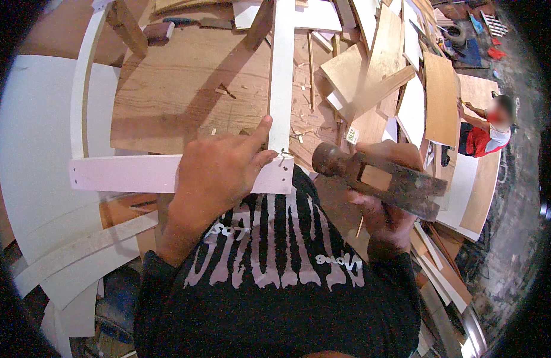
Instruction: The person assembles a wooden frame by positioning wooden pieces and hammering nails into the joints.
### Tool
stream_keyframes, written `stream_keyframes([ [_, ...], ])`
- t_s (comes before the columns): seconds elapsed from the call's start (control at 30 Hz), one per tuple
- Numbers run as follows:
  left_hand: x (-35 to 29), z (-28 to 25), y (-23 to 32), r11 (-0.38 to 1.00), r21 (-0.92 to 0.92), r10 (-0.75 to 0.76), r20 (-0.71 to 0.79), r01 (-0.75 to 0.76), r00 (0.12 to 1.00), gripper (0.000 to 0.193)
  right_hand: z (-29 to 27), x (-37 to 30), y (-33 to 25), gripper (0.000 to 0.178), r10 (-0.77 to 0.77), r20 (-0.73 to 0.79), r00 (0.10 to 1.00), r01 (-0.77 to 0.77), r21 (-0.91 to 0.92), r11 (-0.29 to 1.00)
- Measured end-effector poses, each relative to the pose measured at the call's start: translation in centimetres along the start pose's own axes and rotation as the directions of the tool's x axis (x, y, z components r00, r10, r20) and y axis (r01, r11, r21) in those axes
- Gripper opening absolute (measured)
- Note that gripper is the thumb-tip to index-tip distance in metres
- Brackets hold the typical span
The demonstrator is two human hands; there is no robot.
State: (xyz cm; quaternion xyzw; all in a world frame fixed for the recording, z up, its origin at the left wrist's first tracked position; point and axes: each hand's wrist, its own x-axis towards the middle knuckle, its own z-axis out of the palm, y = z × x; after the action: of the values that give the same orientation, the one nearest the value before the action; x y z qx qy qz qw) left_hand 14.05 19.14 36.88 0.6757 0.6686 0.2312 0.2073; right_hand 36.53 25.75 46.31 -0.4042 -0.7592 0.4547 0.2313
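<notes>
A white-painted wooden frame [123, 174] stands in front of me, its near crosspiece running left to right. My left hand [213, 167] grips that crosspiece close to its right corner, index finger and thumb pointing toward the joint. At this corner a nail [282, 153] sticks out beside the white rail [281, 77], and dark nail spots mark the crosspiece end. To the right of the corner, my right hand [386, 206] is closed around a hammer [406, 190], raised and apart from the frame. The hammer's metal head faces me, and most of its handle is hidden.
A plywood sheet [168, 89] with wood chips lies beyond the crosspiece. Boards and offcuts [371, 71] pile up at the right. A large white panel [43, 149] is at the left. Another person [487, 131] in red and white works at the far right.
</notes>
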Motion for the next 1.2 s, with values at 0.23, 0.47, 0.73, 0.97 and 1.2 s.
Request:
stream_keyframes([
  [0.23,0.1,-0.8,0.6,0.985,0.173,-0.053,0.158,0.025,0.986,0.049,0.1,1.0,0.4,0.044,-0.142,0.088,0.986,0.155,-0.174,0.972],
  [0.47,0.2,-0.4,0.5,0.987,0.156,0.015,0.138,-0.037,0.99,0.049,0.5,1.2,1.8,0.044,-0.06,0.256,0.965,0.162,-0.399,0.903],
  [0.73,0.0,0.2,0.0,0.987,0.16,-0.001,0.116,-0.018,0.993,0.048,0.1,0.4,0.5,0.041,-0.056,0.008,0.998,0.055,-0.274,0.96],
  [0.97,-0.7,0.1,0.1,0.985,0.17,-0.018,0.122,-0.003,0.992,0.047,-0.6,-1.0,-1.4,0.079,-0.172,-0.095,0.98,0.167,-0.056,0.984],
  [1.2,0.5,-0.3,0.5,0.985,0.167,0.008,0.162,-0.035,0.987,0.046,-0.1,0.9,1.0,0.045,-0.071,0.327,0.942,0.239,-0.508,0.828],
])
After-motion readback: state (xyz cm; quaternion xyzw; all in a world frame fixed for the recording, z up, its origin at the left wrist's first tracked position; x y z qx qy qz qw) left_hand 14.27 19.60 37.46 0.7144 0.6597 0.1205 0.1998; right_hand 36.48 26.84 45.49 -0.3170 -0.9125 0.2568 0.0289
